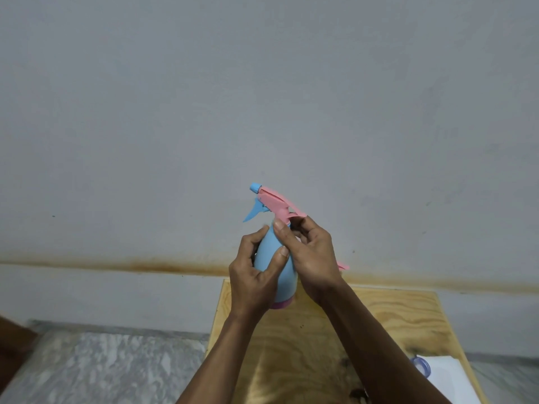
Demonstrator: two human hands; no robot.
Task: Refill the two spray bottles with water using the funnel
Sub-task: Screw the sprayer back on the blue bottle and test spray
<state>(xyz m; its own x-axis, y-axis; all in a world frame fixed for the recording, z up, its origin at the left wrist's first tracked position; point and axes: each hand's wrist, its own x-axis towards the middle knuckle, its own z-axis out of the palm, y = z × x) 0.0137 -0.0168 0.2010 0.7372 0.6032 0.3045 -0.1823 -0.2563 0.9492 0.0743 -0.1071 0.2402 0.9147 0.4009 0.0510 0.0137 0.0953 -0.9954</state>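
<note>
Both hands round blue btl

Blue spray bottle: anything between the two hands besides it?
No. In the head view the left hand grips the blue spray bottle body and the right hand grips its neck under the pink trigger head; only the bottle lies between.

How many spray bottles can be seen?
1 fully: the blue spray bottle, held by both hands above the wooden table. A pink tip behind the right hand may be another.
</note>
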